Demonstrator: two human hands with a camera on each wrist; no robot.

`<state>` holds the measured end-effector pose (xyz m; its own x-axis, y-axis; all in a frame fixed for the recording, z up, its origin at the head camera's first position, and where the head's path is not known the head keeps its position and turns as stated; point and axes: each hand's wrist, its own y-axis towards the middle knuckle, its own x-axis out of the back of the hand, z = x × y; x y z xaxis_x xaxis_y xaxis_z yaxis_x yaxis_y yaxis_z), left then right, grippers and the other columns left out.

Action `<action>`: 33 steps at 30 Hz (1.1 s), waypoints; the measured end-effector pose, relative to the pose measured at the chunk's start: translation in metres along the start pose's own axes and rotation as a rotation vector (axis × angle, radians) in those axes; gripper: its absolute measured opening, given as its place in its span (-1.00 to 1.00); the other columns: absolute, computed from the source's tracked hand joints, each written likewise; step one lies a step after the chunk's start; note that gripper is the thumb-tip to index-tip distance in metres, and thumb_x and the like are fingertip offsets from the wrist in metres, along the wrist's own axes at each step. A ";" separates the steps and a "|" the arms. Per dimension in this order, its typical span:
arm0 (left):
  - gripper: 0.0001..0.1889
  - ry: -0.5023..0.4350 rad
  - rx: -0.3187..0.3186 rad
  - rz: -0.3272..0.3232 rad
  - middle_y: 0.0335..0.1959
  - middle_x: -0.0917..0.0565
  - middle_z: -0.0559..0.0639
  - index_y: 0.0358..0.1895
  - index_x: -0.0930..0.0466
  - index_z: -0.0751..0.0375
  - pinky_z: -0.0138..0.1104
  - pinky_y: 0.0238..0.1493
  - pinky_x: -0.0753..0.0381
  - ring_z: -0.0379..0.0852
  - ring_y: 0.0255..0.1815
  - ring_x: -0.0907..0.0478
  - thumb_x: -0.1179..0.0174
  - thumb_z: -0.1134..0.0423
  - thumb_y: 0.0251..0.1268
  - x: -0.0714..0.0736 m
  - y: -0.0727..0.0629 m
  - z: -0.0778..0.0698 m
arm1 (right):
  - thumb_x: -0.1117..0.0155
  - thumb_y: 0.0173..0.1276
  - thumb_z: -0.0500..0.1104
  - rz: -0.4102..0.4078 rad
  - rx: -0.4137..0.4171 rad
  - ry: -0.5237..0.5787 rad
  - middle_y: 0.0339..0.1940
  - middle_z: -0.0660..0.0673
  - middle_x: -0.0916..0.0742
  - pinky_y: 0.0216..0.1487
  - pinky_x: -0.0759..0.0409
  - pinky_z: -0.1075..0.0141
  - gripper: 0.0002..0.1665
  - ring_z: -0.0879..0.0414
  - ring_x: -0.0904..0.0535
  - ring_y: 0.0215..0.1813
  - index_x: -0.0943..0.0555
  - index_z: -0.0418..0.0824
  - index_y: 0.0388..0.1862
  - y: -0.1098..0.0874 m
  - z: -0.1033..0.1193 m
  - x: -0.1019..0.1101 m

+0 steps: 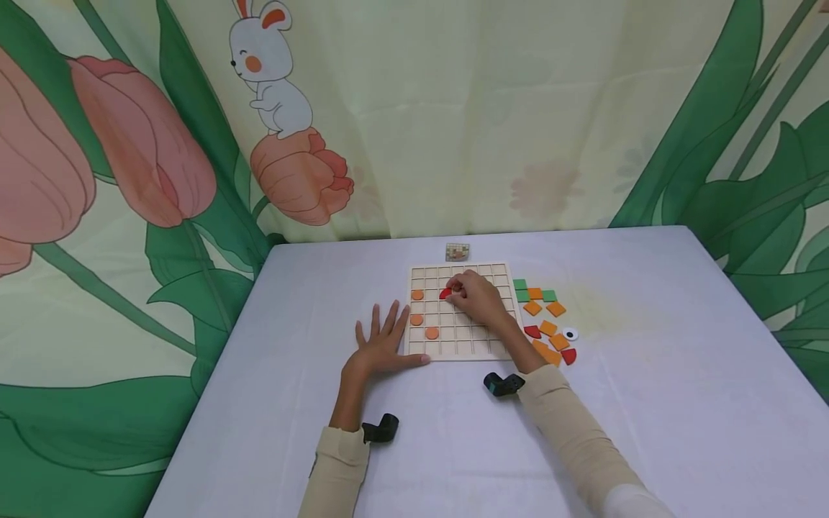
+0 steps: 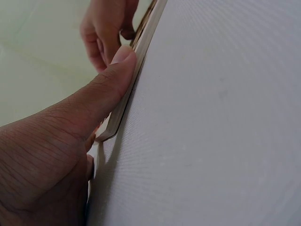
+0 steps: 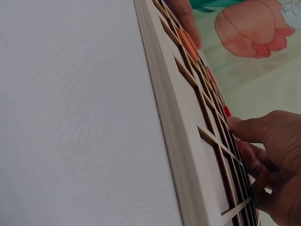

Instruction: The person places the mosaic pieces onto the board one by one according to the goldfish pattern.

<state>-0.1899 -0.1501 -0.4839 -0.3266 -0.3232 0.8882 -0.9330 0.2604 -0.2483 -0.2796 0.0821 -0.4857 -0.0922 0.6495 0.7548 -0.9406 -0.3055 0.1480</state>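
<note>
While the left hand (image 1: 381,351), fingers spread, touches the board's (image 1: 463,347) edge, the right hand (image 1: 476,296) pinches a red piece (image 1: 445,293) well inside.

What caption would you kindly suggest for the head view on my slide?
Right hand holds a red piece at the board; left hand splayed at its corner.

Head view evenly bright; 2 wrist views dimmer.

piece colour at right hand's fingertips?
Red; the piece shows best in the head view.
</note>
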 end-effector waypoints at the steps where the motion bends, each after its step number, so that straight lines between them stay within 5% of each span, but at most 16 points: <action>1: 0.17 0.001 -0.002 -0.003 0.61 0.33 -0.05 0.60 0.23 -0.10 0.29 0.34 0.55 0.15 0.55 0.62 -0.18 -0.50 0.01 0.000 0.000 0.000 | -0.38 0.31 -0.11 -0.001 -0.002 -0.003 -0.26 -0.07 -0.59 -0.28 -0.44 0.24 -0.74 0.08 -0.49 -0.28 -0.68 -0.19 -0.07 0.000 0.000 0.000; 33: 0.16 0.006 -0.002 -0.012 0.61 0.31 -0.03 0.60 0.22 -0.08 0.32 0.33 0.53 0.18 0.55 0.60 -0.20 -0.46 0.04 0.000 0.000 -0.002 | -0.41 0.28 -0.09 -0.020 -0.025 -0.002 -0.27 -0.05 -0.62 -0.24 -0.49 0.24 -0.75 0.10 -0.53 -0.26 -0.71 -0.13 -0.08 0.001 -0.005 -0.004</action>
<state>-0.1891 -0.1485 -0.4833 -0.3142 -0.3208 0.8935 -0.9366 0.2586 -0.2365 -0.2820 0.0828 -0.4921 -0.0727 0.6540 0.7530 -0.9503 -0.2747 0.1468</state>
